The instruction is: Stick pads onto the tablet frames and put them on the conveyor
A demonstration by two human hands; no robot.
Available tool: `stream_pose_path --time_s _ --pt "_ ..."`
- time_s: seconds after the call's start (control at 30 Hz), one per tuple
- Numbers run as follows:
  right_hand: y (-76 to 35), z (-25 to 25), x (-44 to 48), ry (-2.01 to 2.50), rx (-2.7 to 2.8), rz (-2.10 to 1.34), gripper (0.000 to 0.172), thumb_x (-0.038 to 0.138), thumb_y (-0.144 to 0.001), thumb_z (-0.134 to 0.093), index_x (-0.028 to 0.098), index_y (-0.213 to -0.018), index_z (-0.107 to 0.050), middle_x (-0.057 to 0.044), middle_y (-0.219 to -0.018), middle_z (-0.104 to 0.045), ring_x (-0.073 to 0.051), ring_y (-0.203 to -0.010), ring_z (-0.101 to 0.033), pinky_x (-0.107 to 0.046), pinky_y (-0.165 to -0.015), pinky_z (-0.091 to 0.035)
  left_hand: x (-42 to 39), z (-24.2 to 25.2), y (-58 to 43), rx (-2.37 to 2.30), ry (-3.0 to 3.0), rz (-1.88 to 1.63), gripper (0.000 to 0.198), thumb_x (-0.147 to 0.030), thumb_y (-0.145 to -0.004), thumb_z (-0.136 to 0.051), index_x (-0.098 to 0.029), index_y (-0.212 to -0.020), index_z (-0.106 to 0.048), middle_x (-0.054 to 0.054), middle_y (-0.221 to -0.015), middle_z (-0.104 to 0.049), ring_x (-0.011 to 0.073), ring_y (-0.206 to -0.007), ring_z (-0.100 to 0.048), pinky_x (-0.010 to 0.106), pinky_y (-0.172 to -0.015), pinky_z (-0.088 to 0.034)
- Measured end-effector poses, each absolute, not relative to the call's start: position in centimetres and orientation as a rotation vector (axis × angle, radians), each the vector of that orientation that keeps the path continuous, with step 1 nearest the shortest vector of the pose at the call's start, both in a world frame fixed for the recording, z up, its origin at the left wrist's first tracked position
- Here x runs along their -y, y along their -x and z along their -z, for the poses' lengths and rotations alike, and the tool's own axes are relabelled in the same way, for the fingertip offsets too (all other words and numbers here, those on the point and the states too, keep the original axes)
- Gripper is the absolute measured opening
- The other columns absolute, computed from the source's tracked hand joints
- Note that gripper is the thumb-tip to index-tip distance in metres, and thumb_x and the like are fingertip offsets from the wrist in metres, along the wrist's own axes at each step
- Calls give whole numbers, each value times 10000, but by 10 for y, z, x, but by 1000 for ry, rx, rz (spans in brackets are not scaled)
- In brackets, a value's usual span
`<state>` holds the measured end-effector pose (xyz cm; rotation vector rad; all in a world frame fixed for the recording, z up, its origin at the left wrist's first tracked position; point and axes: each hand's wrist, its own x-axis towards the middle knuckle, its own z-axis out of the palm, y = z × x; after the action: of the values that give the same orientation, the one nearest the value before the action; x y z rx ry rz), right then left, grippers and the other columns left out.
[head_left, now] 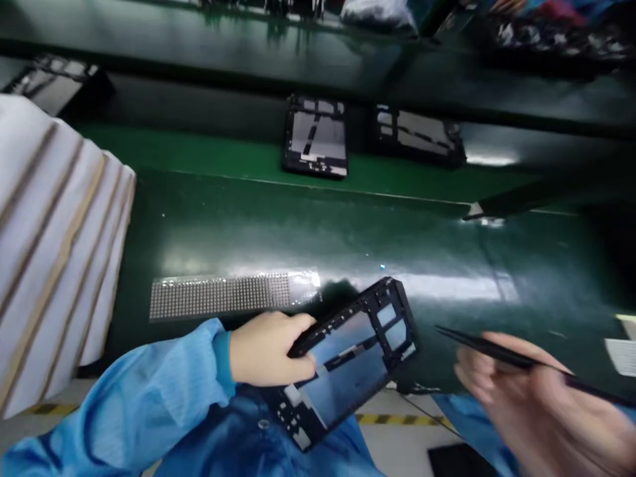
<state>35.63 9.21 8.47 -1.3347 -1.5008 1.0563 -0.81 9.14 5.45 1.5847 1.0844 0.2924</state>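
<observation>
My left hand (273, 350) grips a black phone frame (348, 371) by its left long side, thumb on top, and the frame tilts over the bench's front edge. Grey-blue panels and small white pieces show on the frame's upper face. To the right, my right hand (541, 397) is closed around black tweezers (497, 348), whose tips point left toward the frame without touching it. Left of the frame, a clear sheet with rows of small square pieces (218, 296) lies on the green bench (258, 218).
At the back stand stacked phone frames (318, 136), another stack (420, 134) to their right and one at far left (52, 83). White layered sheets (54, 238) rise along the left. A dark post (536, 189) juts in from the right; a shelf (199, 46) crosses above.
</observation>
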Motion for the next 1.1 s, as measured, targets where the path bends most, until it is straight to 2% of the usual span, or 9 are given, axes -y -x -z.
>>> stream_pose_path --time_s 0.07,0.13,0.23,0.3,0.43,0.6,0.77,0.93,1.1 --pt "-322 -85 -108 1340 1414 -1213 132 535 -1064 -877 445 -1135 -942 -78 -719 -730 -273 -555 -675 -462 -420 -507 -99 -59 22 -1267 -1817 -335 347 -496 -993 -680 -218 -1162 -802 99 -1018 -824 277 -883 -773 402 -761 -599" --pt "-284 -81 -135 1262 1460 -1288 178 524 -988 -988 404 -1109 -938 -60 -898 -842 -259 -692 -790 -430 -563 -661 -111 -62 41 -1502 -2066 -314 375 -538 -1096 -587 -223 -1122 -789 102 -1053 -802 271 -892 -760 389 -740 -570" --pt "-234 -65 -183 1125 1788 -1395 259 520 -1077 -908 293 -1198 -884 -77 -1179 -914 -269 -1030 -888 -445 -929 -766 -130 -54 63 -1528 -2228 -180 347 -459 -1178 -532 -248 -1260 -795 48 -1027 -813 214 -795 -736 333 -674 -487" --pt "-212 -50 -211 1038 2035 -1410 255 491 -1137 -821 250 -1218 -836 -92 -1192 -916 -269 -1087 -885 -446 -1015 -749 -137 -41 67 -1458 -2262 -83 340 -410 -1196 -538 -273 -1367 -798 45 -1096 -846 208 -791 -753 321 -654 -467" --pt "-200 -31 -236 923 2267 -1379 209 429 -1185 -724 237 -1225 -798 -107 -1226 -904 -278 -1134 -878 -448 -1059 -728 -138 -22 65 -1400 -2231 -55 375 -407 -1217 -524 -312 -1438 -811 59 -1131 -842 218 -763 -765 336 -677 -526" --pt "-207 -33 -235 955 2172 -1527 318 546 -1203 -708 243 -1271 -774 -116 -1274 -883 -288 -1198 -868 -488 -1147 -708 -139 -24 67 -1372 -2248 -21 421 -418 -1216 -488 -328 -1477 -806 66 -1133 -853 204 -740 -753 320 -649 -506" --pt "-206 -35 -233 955 2201 -1516 311 542 -1217 -686 249 -1276 -775 -105 -1290 -878 -277 -1194 -862 -452 -1112 -713 -140 -28 66 -1374 -2273 16 456 -434 -1217 -454 -333 -1476 -816 75 -1134 -854 207 -707 -732 318 -590 -442" --pt "-204 -33 -244 930 2255 -1483 289 521 -1214 -699 250 -1223 -798 -86 -1263 -879 -275 -1184 -857 -448 -1110 -706 -137 -28 64 -1395 -2244 -14 479 -441 -1220 -449 -347 -1530 -802 81 -1103 -838 231 -694 -717 338 -615 -456" --pt "-212 -46 -216 995 1846 -1680 242 511 -1156 -818 276 -1214 -799 -56 -1195 -894 -251 -1106 -876 -422 -1020 -750 -136 -31 61 -1425 -2241 -29 467 -455 -1202 -457 -297 -1401 -849 92 -1055 -822 231 -714 -733 346 -651 -482"
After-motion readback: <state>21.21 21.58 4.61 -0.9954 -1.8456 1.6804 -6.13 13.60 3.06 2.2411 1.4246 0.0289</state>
